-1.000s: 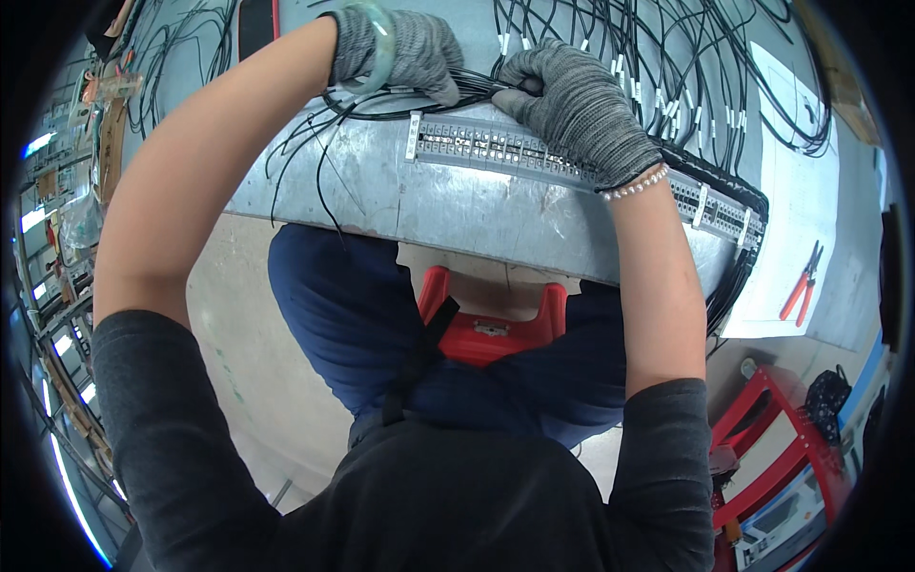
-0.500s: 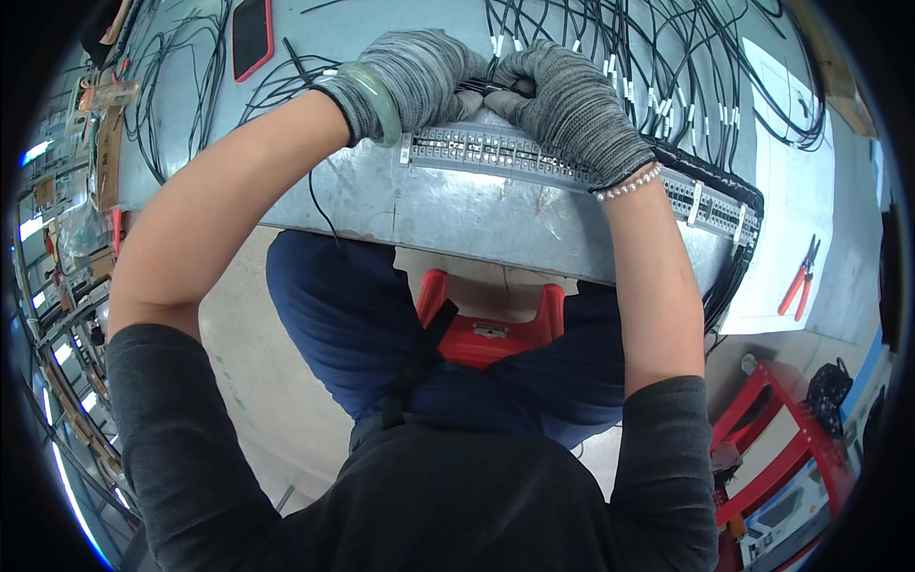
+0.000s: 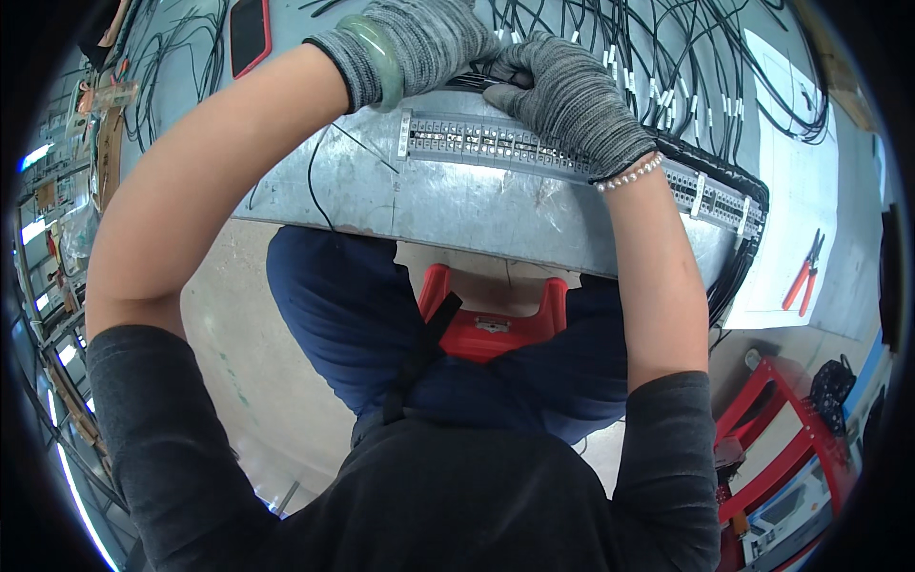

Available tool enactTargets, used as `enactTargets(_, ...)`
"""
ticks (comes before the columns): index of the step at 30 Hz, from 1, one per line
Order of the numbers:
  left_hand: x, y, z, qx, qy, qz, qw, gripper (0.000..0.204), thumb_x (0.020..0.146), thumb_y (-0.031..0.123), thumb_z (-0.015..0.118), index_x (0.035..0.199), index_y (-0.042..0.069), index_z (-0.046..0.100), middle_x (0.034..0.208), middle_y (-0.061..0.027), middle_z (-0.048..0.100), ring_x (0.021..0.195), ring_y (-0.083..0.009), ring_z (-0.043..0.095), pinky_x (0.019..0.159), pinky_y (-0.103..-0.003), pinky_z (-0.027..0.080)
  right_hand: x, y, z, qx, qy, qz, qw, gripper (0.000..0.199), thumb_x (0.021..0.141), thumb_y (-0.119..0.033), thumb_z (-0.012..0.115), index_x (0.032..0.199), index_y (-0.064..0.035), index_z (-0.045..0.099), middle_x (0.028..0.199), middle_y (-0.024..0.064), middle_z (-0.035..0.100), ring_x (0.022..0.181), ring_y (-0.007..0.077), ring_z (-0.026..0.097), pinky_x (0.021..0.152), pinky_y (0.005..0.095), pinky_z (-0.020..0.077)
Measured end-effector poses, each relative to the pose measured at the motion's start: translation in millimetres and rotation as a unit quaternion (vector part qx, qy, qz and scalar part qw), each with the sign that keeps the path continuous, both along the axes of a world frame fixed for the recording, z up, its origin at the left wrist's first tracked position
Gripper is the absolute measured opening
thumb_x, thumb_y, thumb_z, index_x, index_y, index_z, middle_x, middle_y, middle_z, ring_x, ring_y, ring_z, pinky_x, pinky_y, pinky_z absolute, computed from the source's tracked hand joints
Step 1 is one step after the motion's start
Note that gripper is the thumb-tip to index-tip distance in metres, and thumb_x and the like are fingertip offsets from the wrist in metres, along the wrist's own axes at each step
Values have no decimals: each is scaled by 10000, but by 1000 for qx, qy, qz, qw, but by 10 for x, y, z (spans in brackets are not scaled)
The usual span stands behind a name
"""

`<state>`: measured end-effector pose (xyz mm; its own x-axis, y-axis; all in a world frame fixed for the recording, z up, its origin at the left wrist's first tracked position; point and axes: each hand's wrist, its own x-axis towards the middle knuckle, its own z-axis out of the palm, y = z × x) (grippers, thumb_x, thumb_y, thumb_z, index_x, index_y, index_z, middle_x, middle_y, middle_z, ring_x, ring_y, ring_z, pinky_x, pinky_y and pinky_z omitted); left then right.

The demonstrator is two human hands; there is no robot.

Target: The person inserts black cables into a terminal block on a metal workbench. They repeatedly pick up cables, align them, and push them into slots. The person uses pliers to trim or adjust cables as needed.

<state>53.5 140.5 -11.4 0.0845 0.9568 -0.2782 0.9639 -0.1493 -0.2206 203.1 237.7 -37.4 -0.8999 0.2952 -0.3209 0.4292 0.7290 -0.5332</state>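
Both my hands wear grey knitted gloves and meet at the far side of a long terminal block strip point(image 3: 477, 138). My right hand point(image 3: 577, 100) curls round a bundle of black wires point(image 3: 465, 82) just beyond the strip. My left hand point(image 3: 424, 48) lies against the right one's fingertips, bent over the same wires; its fingertips are partly hidden. Many black wires with white marker sleeves point(image 3: 615, 71) fan away beyond the right hand. The strip's right part runs under my right wrist, with a black wire harness point(image 3: 710, 162) along its far side.
A red-cased phone point(image 3: 251, 38) lies at the far left beside loose black wires point(image 3: 181, 67). Red-handled pliers point(image 3: 803, 276) rest on a white paper sheet point(image 3: 772, 229) at the right. One loose wire point(image 3: 315, 181) reaches the table's near edge. A red stool point(image 3: 491, 329) stands below.
My left hand has moved away from me, up to the far edge of view, and no longer pinches beside the right thumb. The right hand has barely moved.
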Motion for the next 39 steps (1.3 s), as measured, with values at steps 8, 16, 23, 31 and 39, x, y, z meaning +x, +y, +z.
enactTargets(8,44,95,75,24,-93,-26,995,165,818,183,561,834,70,681,778,-115,652,840,-303,629,701,-424,501,-3,-5,23,-19,-9,-12,1000,341,831,-365,668,1041,-98,685,952,114,685,904,248,661,868,383,509)
enactTargets(16,75,-30,19,-68,-286,271,916,344,910,362,577,998,50,692,809,-143,671,724,-227,624,740,-376,503,9,-3,-107,7,38,-8,999,316,835,-350,663,1038,-109,684,943,109,681,907,251,656,852,375,510)
enactTargets(23,-132,-112,-95,-62,-380,295,874,291,877,315,648,973,46,699,823,-74,685,774,-149,620,793,-314,502,35,-31,-167,44,79,-10,996,302,842,-351,646,1024,-112,682,936,112,676,905,258,655,844,386,511)
enactTargets(31,-213,-22,-129,-153,-544,276,778,163,814,224,716,801,83,635,709,29,589,692,-60,531,671,-241,457,24,-18,-188,43,87,-11,995,326,834,-344,654,1033,-87,681,955,129,672,926,273,649,858,391,505)
enactTargets(39,-118,89,-69,-205,-430,388,789,187,742,217,785,824,101,663,634,32,560,577,-60,505,548,-212,446,39,-3,-122,20,76,-19,997,312,835,-331,654,1021,-83,690,945,139,674,909,268,656,852,392,510)
